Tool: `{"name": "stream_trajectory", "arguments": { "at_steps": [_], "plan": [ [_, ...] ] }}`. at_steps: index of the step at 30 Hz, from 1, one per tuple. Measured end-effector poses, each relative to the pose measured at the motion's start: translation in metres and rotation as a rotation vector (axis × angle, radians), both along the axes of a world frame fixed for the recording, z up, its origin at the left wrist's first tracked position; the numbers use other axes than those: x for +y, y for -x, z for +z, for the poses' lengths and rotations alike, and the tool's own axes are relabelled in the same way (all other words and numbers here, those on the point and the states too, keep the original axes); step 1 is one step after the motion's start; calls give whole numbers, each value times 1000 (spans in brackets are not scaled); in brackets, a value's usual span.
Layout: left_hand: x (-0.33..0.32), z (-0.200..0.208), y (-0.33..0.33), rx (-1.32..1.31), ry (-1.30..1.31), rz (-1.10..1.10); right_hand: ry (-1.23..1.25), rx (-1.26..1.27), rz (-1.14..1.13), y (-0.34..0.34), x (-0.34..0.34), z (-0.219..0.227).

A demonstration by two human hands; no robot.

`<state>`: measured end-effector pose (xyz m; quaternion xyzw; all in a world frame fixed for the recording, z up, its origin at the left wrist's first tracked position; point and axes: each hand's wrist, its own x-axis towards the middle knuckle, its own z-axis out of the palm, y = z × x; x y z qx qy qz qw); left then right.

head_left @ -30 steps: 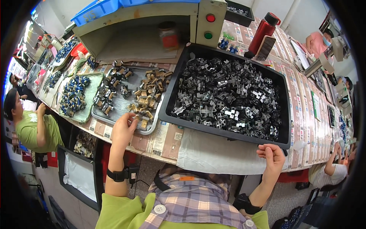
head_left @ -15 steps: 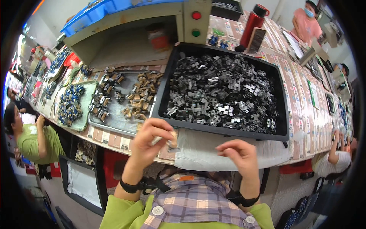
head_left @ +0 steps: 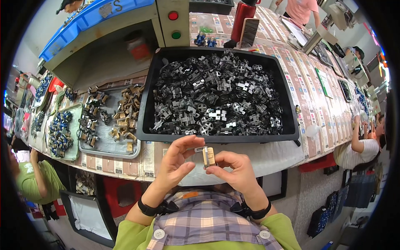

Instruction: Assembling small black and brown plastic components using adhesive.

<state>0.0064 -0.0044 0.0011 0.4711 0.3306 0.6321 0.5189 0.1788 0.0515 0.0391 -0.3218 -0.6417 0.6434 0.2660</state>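
Head view: holding tan-and-metal part (head_left: 209,156) in right hand (head_left: 237,171), pinched between thumb and fingers, just in front of near rim of black bin (head_left: 221,138). With left hand (head_left: 176,161) half open around its left side — cannot tell if touching. Best to pinch firmly but low on the tan block, leaving the upper end free for the left fingers; avoid bending thin metal. Mind bin rim just past left fingertips and front edge of table (head_left: 150,163) — swing right over white sheet (head_left: 271,156) for room; expect less toward metal tray (head_left: 110,153) on left.
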Motion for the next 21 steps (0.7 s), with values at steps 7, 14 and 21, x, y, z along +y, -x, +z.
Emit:
{"name": "stream_trajectory", "arguments": {
  "at_steps": [7, 14, 21],
  "plan": [
    [8, -5, 17, -3, 289, -231, -306, -88, 178, -11, 6, 13],
    [8, 16, 8, -107, 514, -557, -340, -175, 285, -15, 12, 20],
    [5, 7, 4, -290, 472, -495, -75, -49, 25, -10, 10, 9]
  ]
}}
